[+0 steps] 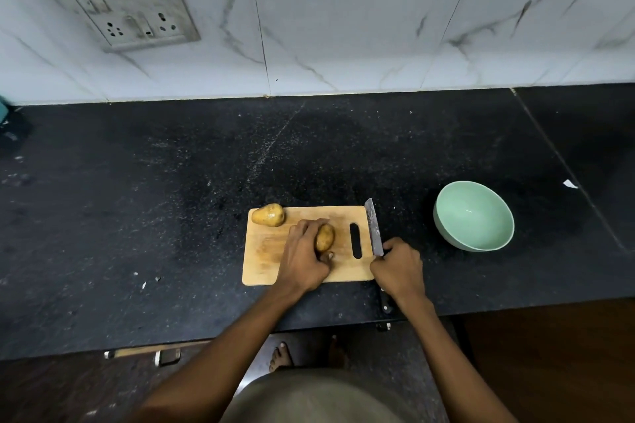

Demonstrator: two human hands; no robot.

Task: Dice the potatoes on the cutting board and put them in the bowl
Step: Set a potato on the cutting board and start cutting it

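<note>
Dark speckled bench [171, 199], carrying a wooden cutting board [264, 261] with an empty green bowl [473, 216] well apart to its right. On the board, left hand [304, 259] curled round one potato [324, 238], second potato [268, 215] lying loose at the far left corner. Right hand [398, 268] gripping the knife [374, 227] handle, blade along the board's right edge.
</note>
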